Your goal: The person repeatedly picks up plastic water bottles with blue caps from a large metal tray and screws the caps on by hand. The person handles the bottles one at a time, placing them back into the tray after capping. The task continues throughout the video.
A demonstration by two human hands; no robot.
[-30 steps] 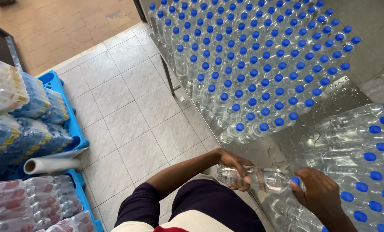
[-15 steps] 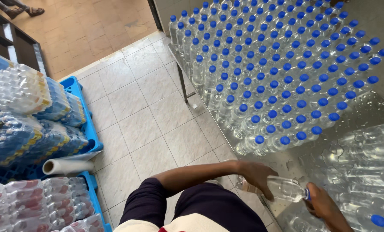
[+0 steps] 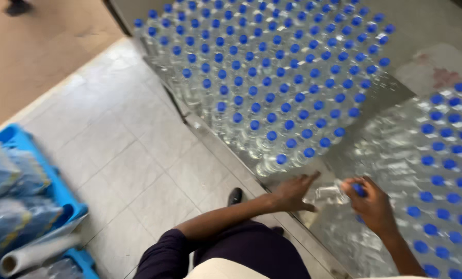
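A clear plastic water bottle (image 3: 328, 194) with a blue cap lies sideways on the metal table (image 3: 427, 31), between my two hands. My right hand (image 3: 373, 204) is closed around its cap end. My left hand (image 3: 293, 192) has its fingers spread and rests flat by the bottle's base, at the table's near edge. Just beyond my hands stands a large block of several upright blue-capped bottles (image 3: 272, 77).
More blue-capped bottles (image 3: 448, 165) stand and lie at the right of the table. On the tiled floor (image 3: 122, 150) at the left, a blue pallet (image 3: 60, 194) holds shrink-wrapped bottle packs, with a roll of clear film (image 3: 37, 253) beside them. My shoe (image 3: 234, 196) shows below the table edge.
The view has swung to the right and up. My hands carried the bottle toward the standing block, and my left hand has let go of it and spread flat.
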